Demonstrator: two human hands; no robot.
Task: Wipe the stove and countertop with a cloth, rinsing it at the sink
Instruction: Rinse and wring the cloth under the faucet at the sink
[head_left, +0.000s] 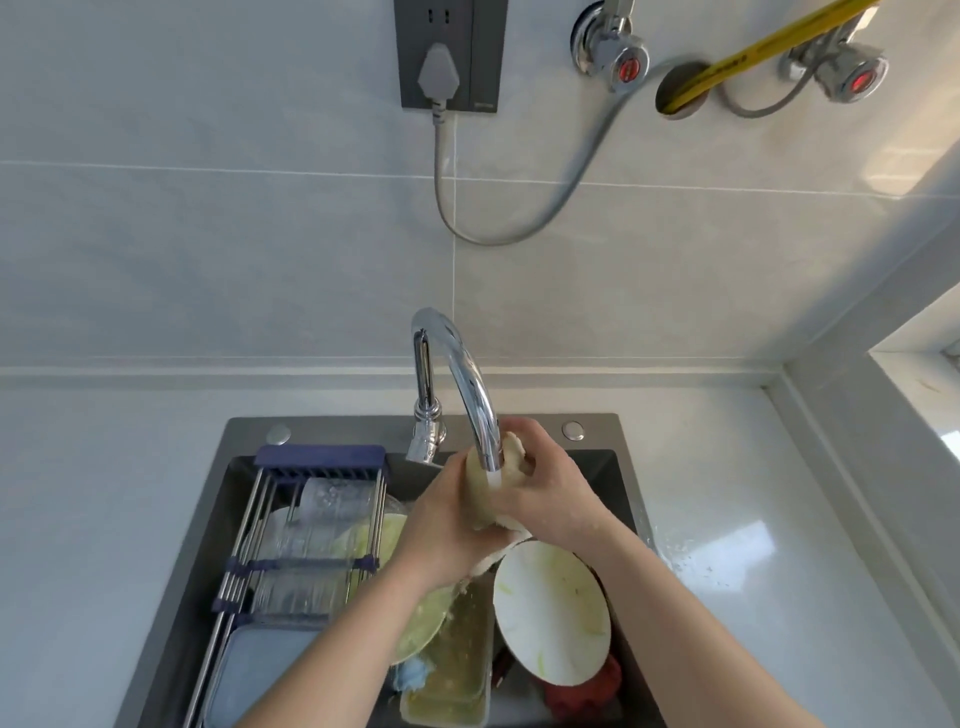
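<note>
**A:** where's everything sitting?

**B:** sink (621, 470) is set in the countertop (727, 467), faucet (457, 364) at its back edge. Rack (311, 519) spans the left side, plate (553, 610) on the right, tray (452, 670) between them. Both hands hold the cloth (480, 486) under the spout.

Polished chrome tap (470, 384), mirror-bright, at 12 o'clock over a matt dark-grey sink (332, 428). Soft, wet, pale cloth (480, 493) beneath the spout. Steel-rod rack (270, 525) at 9 o'clock; glossy white plate (553, 608) at 5 o'clock. Smooth, shiny countertop (753, 525); satin wall tiles (208, 260).
</note>
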